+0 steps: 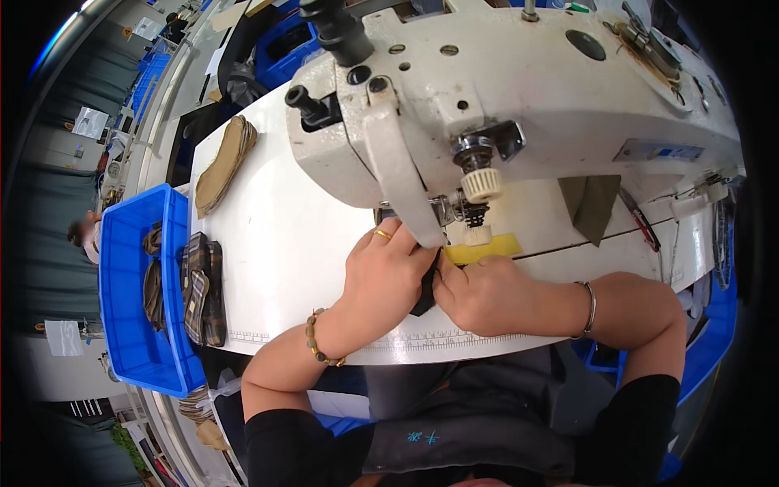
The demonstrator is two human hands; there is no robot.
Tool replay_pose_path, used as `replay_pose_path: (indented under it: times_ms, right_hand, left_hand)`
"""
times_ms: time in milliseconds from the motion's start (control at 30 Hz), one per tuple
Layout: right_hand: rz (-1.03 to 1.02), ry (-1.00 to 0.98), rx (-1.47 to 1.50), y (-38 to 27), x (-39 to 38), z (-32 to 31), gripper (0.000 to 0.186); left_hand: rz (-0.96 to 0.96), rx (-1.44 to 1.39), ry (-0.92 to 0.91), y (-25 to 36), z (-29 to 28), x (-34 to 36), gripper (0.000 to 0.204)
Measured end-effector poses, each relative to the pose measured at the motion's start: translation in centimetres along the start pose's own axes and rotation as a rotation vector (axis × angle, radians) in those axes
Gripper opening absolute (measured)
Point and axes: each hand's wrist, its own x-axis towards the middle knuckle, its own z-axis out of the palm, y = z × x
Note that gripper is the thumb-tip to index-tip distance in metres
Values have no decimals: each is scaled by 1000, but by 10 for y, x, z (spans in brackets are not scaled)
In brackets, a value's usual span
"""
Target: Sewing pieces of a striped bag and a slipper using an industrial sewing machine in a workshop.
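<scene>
- I seem to be guiding a dark piece (423, 302) into the sewing machine (527, 101); it lies between my hands on the worktop (276, 272)
- My left hand (388, 274) bends over it, fingertips partly hidden, so I cannot tell its grip; my right hand (485, 296) is curled closed, apparently pinching its edge
- I judge the next move calls for steady, even feeding
- The blue bin (158, 373) at left holds dark fabric pieces (152, 294)

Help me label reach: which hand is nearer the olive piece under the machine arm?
Right. The right hand is left of the olive piece, nearer the body; the left hand is farther left.
</scene>
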Motion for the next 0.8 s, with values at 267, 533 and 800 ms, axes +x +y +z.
replay_pose_path:
  times_ms: [267,533,800]
  right_hand:
    - [119,8,28,14,8,3,10]
    - [162,47,67,16,5,6,11]
    - [58,-165,-29,7,3,-13,25]
  left_hand:
    - [-40,-9,88,-11,4,13,31]
    - [-27,-59,-311,3,-45,-3,43]
    - [71,54,-229,-8,-38,-2,49]
